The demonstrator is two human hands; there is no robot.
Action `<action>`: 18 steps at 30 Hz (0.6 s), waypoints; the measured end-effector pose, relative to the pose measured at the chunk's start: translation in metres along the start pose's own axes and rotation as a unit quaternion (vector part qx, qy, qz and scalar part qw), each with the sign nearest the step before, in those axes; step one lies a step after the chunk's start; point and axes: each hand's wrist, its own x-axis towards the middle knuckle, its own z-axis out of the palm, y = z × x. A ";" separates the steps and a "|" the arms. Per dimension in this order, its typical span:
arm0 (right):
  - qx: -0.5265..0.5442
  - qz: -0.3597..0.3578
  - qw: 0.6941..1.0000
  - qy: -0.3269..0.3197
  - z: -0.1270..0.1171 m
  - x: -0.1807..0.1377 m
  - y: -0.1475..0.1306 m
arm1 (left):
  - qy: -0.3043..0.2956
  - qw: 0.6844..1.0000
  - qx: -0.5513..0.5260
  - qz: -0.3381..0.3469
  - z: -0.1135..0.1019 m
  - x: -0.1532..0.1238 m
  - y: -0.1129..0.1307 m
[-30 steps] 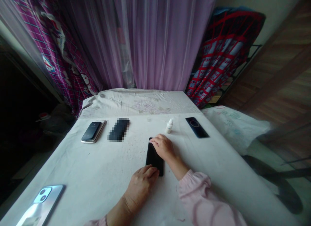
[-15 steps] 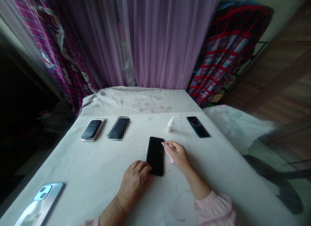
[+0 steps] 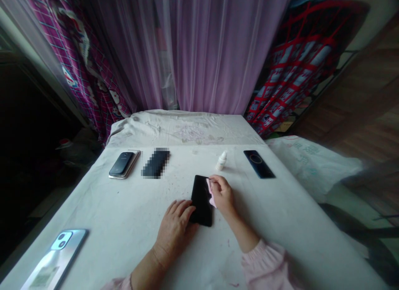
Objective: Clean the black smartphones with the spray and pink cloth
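A black phone (image 3: 202,198) lies screen up in the middle of the white-covered table (image 3: 124,211). My left hand (image 3: 175,229) rests flat with its fingers spread, fingertips pressing the phone's near left corner. My right hand (image 3: 222,193) is closed on a small pink cloth (image 3: 210,190) and holds it against the phone's right edge near the top. A small white dropper bottle (image 3: 221,161) stands just beyond my right hand.
Along the far side lie a dark phone on a silver one (image 3: 124,164), a blurred-out dark phone (image 3: 155,162) and a black phone with a ring mark (image 3: 258,163). A silver phone (image 3: 55,256) lies back up at the near left corner. Purple curtains hang behind.
My right hand slid off the top of the phone's screen to its right edge, and the pink cloth came into sight. My left hand stayed on the near corner.
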 end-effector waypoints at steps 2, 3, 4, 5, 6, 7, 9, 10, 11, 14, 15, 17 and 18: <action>-0.108 -0.077 0.991 -0.015 -0.006 -0.004 -0.003 | 0.000 0.999 0.036 -0.007 0.004 -0.003 -0.003; -0.150 -0.106 0.983 -0.031 -0.009 -0.007 -0.006 | -0.002 0.999 0.052 -0.012 0.006 -0.004 -0.004; -0.180 -0.127 0.974 -0.048 -0.013 -0.009 -0.009 | -0.006 0.998 0.065 -0.015 0.007 -0.005 -0.005; -0.199 -0.139 0.968 -0.064 -0.016 -0.011 -0.011 | -0.011 0.997 0.073 -0.018 0.009 -0.006 -0.005; -0.210 -0.147 0.963 -0.079 -0.020 -0.014 -0.014 | -0.016 0.997 0.078 -0.020 0.010 -0.006 -0.006; -0.216 -0.154 0.960 -0.093 -0.022 -0.016 -0.016 | -0.021 0.996 0.080 -0.022 0.011 -0.006 -0.006; -0.222 -0.166 0.954 -0.112 -0.026 -0.020 -0.017 | -0.034 0.996 0.077 -0.026 0.011 -0.005 -0.006; -0.224 -0.171 0.952 -0.116 -0.027 -0.021 -0.017 | -0.042 0.996 0.074 -0.028 0.011 -0.004 -0.005; -0.226 -0.174 0.951 -0.120 -0.028 -0.022 -0.016 | -0.049 0.996 0.070 -0.031 0.011 -0.003 -0.005; -0.221 -0.191 0.947 -0.132 -0.026 -0.027 -0.015 | -0.066 0.995 0.060 -0.040 0.009 -0.001 -0.004; -0.213 -0.202 0.945 -0.141 -0.025 -0.030 -0.016 | -0.070 0.995 0.056 -0.043 0.009 -0.001 -0.003; -0.193 -0.230 0.939 -0.167 -0.023 -0.036 -0.019 | -0.079 0.995 0.049 -0.048 0.007 0.001 -0.003; -0.183 -0.242 0.936 -0.179 -0.023 -0.038 -0.022 | -0.084 0.994 0.047 -0.050 0.006 0.002 -0.002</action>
